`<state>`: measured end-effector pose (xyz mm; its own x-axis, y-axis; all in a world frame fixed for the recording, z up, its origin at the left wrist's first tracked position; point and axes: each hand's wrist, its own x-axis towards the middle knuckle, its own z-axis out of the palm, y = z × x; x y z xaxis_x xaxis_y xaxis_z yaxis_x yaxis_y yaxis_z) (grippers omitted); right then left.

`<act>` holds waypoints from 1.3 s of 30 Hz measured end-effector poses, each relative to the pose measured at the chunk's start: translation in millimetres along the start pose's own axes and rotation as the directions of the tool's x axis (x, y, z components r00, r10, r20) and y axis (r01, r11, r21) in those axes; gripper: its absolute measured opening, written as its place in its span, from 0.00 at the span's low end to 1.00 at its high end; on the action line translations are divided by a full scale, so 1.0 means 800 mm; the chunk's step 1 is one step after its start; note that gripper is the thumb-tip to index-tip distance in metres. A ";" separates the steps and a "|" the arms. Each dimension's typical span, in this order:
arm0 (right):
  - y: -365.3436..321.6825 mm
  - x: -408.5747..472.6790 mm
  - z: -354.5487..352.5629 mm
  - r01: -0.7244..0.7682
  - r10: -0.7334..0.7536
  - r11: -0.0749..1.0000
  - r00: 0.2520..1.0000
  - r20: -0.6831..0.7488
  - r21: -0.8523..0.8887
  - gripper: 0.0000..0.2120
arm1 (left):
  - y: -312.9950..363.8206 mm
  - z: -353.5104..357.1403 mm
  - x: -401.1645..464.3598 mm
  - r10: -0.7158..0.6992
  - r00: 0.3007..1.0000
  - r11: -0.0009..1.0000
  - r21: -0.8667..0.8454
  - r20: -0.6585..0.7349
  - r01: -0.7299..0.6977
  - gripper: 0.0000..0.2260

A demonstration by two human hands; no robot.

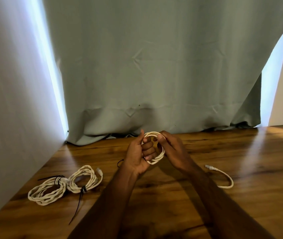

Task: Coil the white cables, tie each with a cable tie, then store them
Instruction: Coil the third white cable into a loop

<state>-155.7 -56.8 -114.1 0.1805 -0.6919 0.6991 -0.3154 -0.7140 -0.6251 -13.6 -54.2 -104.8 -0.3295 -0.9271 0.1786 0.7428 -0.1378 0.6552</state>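
White cable coil (154,149), held in both hands above a wooden table (240,152).

Left hand (140,156) has fingers curled through the ring; right hand (170,149) pinches its far rim. Coil: small, several cream turns, upright, opening facing the camera; loose tail (223,176) lies right, plug end pointing left. Two tied coils (64,184) with black cable ties (80,195) rest near the left wall (8,118). Curtain (154,66) bounds the far edge; bare wood right.

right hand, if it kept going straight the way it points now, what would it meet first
The right hand points left across the table, gripping the coil. Going straight on, it would most likely meet the left hand first, whose fingers curl through the same coil. Depth between the hands is unclear.
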 end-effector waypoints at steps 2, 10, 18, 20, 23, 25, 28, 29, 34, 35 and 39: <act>0.007 -0.005 -0.010 -0.034 0.033 0.997 0.999 0.023 0.073 0.19 | 0.009 -0.004 0.000 0.027 1.000 0.997 -0.070 -0.001 -0.027 0.19; 0.033 -0.008 -0.010 -0.043 0.131 0.903 0.975 0.177 -0.427 0.09 | 0.018 -0.010 -0.006 0.039 0.995 0.994 -0.107 0.094 -0.028 0.22; -0.007 -0.018 0.000 0.162 0.241 0.588 0.900 0.363 -0.792 0.17 | 0.032 -0.019 -0.002 0.192 0.981 0.981 -0.005 -0.008 -0.192 0.16; -0.013 -0.021 0.001 0.223 0.255 0.545 0.875 0.412 -0.809 0.18 | 0.033 -0.023 0.001 0.228 0.972 0.973 0.044 -0.059 -0.225 0.14; -0.024 -0.021 0.002 0.289 0.213 0.538 0.862 0.459 -0.792 0.16 | 0.032 -0.027 0.005 0.268 0.955 0.960 0.123 -0.130 -0.253 0.13; -0.027 -0.020 0.005 0.324 0.177 0.549 0.856 0.486 -0.771 0.15 | 0.030 -0.030 0.007 0.285 0.945 0.955 0.128 -0.159 -0.267 0.13; -0.029 -0.021 0.009 0.404 0.123 0.555 0.824 0.552 -0.727 0.13 | 0.027 -0.028 0.009 0.298 0.941 0.950 0.145 -0.162 -0.276 0.14; -0.030 -0.021 0.009 0.426 0.110 0.560 0.812 0.573 -0.711 0.12 | 0.026 -0.026 0.010 0.303 0.938 0.947 0.163 -0.168 -0.276 0.15; -0.035 -0.018 0.007 0.518 -0.035 0.586 0.784 0.620 -0.623 0.15 | 0.008 -0.012 0.011 0.308 0.925 0.919 0.321 -0.224 -0.229 0.12; -0.035 -0.018 0.007 0.525 -0.056 0.590 0.784 0.618 -0.613 0.15 | 0.003 -0.011 0.011 0.313 0.924 0.892 0.403 -0.218 -0.207 0.12; -0.035 -0.014 0.000 0.481 -0.077 0.643 0.815 0.574 -0.596 0.10 | -0.009 -0.013 0.003 0.317 0.946 0.625 0.766 -0.072 -0.151 0.13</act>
<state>-148.7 -29.1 -104.8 0.7063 -0.5706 0.4190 -0.6714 -0.7276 0.1410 -13.4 -59.2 -116.7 -0.0338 -0.9455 0.3238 0.0675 0.3211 0.9446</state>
